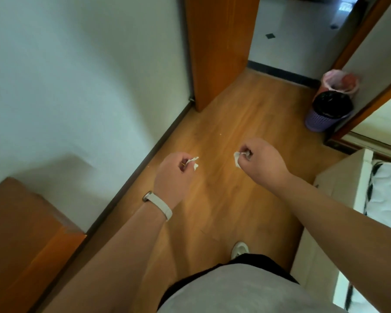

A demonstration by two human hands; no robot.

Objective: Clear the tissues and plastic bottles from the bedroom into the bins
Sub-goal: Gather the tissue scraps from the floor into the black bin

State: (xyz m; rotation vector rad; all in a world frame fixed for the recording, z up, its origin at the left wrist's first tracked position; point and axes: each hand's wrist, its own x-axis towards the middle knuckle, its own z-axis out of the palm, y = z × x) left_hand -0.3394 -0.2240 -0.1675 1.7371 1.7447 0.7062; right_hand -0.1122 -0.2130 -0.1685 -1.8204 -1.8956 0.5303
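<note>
Carrying tissues toward the bins, judged about midway

Left hand [174, 175]: fingers curled, pinching the first tissue scrap [195, 163], which pokes out past the fingertips

Right hand [263, 161]: fist closed on the second tissue scrap [236, 160], mostly tucked inside, with a tail showing at the thumb side

Purple bin [328, 114] with black liner, pink bin [340, 83] just behind it: ahead to the right by the doorway, well apart from both hands

Advice: pinch firmly and release only directly over a rim, since scraps this light would likely drift
</note>
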